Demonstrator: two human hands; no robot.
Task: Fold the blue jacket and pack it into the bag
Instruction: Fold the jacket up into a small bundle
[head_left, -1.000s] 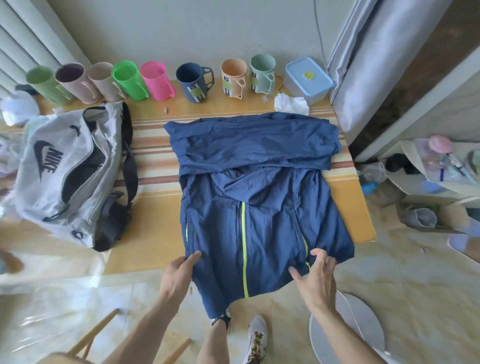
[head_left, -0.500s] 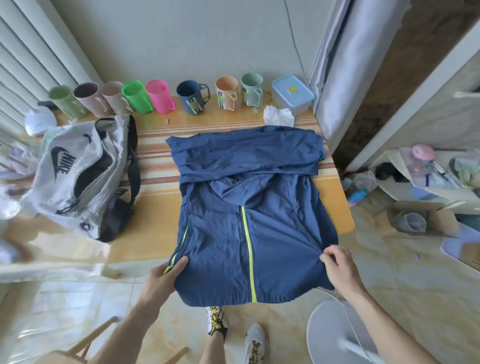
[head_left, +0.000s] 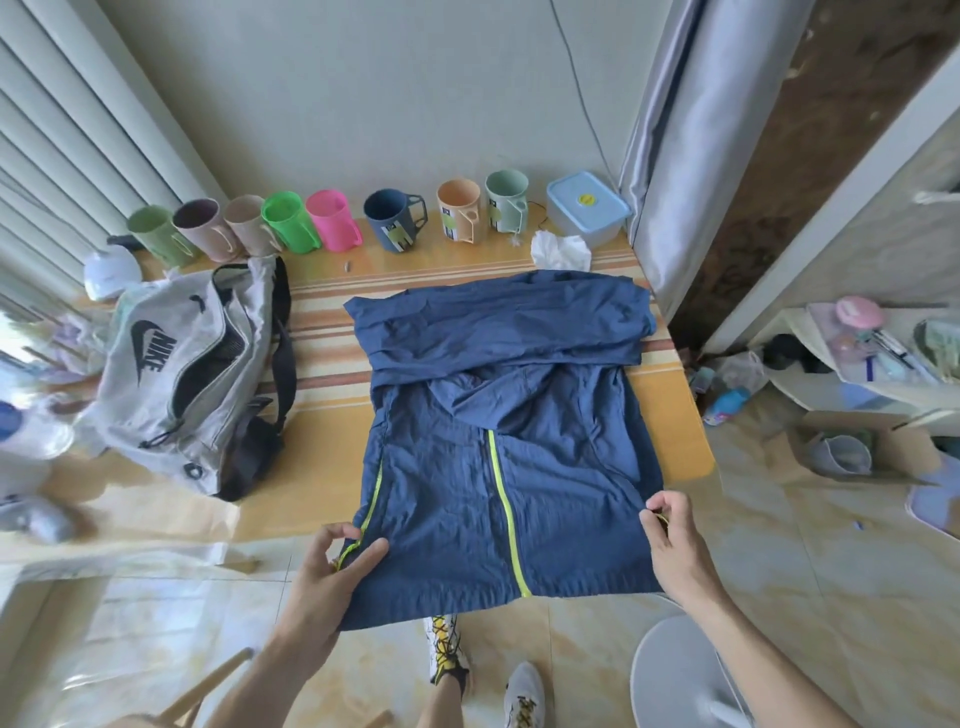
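The left hand (head_left: 332, 564) at 7 o'clock and right hand (head_left: 670, 530) at 5 o'clock pinched the bottom corners of the blue jacket (head_left: 498, 415), which looked thin, light and floppy.

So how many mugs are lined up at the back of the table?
8, in one row along the wall: five clustered at the left, navy one mid-row, two beside the lidded box. None look hidden.

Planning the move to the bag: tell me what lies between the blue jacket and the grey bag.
Head view: only bare striped orange tabletop separates the blue jacket from the grey bag.
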